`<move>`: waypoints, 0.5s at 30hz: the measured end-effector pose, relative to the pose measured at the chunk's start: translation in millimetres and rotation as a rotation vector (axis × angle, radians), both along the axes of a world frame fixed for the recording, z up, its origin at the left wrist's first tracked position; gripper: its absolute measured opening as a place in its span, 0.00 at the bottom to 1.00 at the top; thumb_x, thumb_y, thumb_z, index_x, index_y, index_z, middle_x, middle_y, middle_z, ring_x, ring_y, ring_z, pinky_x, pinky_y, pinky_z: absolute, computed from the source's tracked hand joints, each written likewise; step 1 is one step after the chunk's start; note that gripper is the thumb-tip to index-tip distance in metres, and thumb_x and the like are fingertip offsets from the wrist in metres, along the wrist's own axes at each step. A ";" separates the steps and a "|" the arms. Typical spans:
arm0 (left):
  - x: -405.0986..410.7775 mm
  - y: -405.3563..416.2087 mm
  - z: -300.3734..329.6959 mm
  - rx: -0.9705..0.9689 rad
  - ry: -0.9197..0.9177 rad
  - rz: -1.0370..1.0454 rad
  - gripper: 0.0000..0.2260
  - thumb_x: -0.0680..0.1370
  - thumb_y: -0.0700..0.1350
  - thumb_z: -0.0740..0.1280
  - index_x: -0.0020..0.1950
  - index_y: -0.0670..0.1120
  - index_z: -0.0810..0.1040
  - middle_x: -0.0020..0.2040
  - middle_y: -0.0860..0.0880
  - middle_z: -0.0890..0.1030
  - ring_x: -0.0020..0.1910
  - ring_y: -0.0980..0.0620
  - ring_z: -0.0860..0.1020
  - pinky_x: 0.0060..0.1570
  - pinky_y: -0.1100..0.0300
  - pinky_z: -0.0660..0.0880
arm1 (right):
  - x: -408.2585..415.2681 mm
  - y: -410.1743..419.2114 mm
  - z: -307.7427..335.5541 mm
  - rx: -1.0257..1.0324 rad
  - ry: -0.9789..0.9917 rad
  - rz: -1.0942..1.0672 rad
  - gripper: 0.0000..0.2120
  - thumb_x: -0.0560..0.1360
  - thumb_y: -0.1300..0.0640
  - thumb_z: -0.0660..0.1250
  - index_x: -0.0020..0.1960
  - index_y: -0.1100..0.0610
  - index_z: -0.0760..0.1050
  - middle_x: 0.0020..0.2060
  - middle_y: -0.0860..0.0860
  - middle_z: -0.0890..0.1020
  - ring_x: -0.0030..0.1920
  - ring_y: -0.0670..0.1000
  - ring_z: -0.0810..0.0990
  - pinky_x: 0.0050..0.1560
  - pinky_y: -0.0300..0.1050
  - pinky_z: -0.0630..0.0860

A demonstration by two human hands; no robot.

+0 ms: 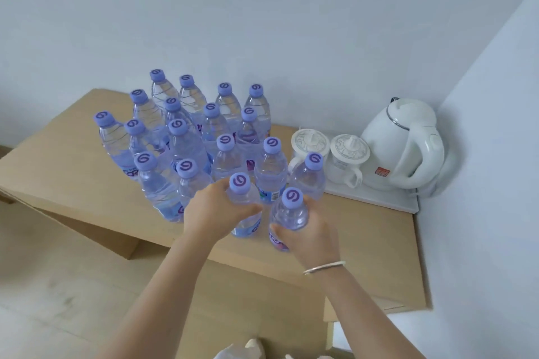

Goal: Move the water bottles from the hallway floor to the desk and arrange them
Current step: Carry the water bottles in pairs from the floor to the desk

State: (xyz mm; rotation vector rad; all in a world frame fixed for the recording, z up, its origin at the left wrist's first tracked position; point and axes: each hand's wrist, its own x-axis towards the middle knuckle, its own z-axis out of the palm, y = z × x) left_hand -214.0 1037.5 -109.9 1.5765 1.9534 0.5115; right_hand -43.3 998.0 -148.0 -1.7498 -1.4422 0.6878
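Left grip: the left hand (217,210) is wrapping its fingers around the shoulder of one water bottle (243,207), thumb across the front, just below the purple cap.
Right grip: the right hand (310,230) is curling round the body of a second water bottle (288,216), fingers behind it and thumb at its lower front; a bracelet (323,267) is sitting on that wrist.
Held bottles: both are standing upright at the near edge of the group; whether their bases are touching the counter (364,242) I cannot tell, since the hands are covering the lower parts.
Group on counter: the standing bottles (186,140) are filling rough rows from the wall toward the near edge, close together, caps up.
Beside the group: two lidded cups (331,151) and a white kettle (408,143) are sitting on a white tray (388,201) in the corner, just right of the bottles.
Progress: most of the carrying is looking done, judging by the many bottles on the counter; these two are being added to the front row.
Left to do: the hallway floor is lying out of view, so how many bottles are waiting there cannot be told; the uneven rows may be needing straightening.
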 end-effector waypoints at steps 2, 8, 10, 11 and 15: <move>0.1 4.1 -5.6 -0.005 0.000 -0.011 0.23 0.62 0.64 0.72 0.53 0.56 0.76 0.36 0.57 0.78 0.37 0.52 0.77 0.33 0.59 0.69 | -2.5 1.7 -1.1 -0.001 0.019 -0.036 0.22 0.60 0.52 0.78 0.51 0.50 0.75 0.38 0.41 0.76 0.37 0.37 0.77 0.33 0.27 0.66; 4.3 14.9 -12.8 -0.133 0.106 -0.067 0.30 0.67 0.64 0.70 0.62 0.48 0.69 0.48 0.50 0.78 0.49 0.45 0.77 0.44 0.54 0.73 | -4.3 -4.8 -12.4 0.045 0.022 -0.027 0.30 0.61 0.51 0.79 0.59 0.56 0.71 0.48 0.40 0.73 0.49 0.44 0.73 0.45 0.28 0.66; 4.7 15.0 -14.9 -0.262 0.180 -0.126 0.27 0.68 0.63 0.69 0.57 0.44 0.72 0.47 0.48 0.79 0.47 0.45 0.78 0.45 0.54 0.74 | -4.3 -9.6 -15.5 -0.010 0.061 0.001 0.32 0.61 0.52 0.79 0.60 0.58 0.70 0.50 0.44 0.74 0.52 0.46 0.74 0.51 0.37 0.70; 4.6 12.7 -15.8 -0.324 0.227 -0.174 0.24 0.69 0.62 0.68 0.53 0.44 0.73 0.43 0.48 0.79 0.44 0.47 0.78 0.43 0.56 0.74 | -3.7 -13.9 -17.9 -0.025 0.060 0.014 0.31 0.61 0.53 0.78 0.60 0.59 0.70 0.50 0.46 0.75 0.52 0.47 0.74 0.52 0.38 0.71; 18.9 -6.0 -30.0 -0.455 0.378 -0.423 0.21 0.73 0.62 0.64 0.52 0.46 0.74 0.36 0.52 0.73 0.42 0.49 0.78 0.40 0.60 0.70 | 8.8 -43.6 -24.4 -0.037 -0.042 -0.011 0.32 0.68 0.55 0.74 0.67 0.62 0.66 0.54 0.48 0.71 0.56 0.47 0.71 0.55 0.24 0.60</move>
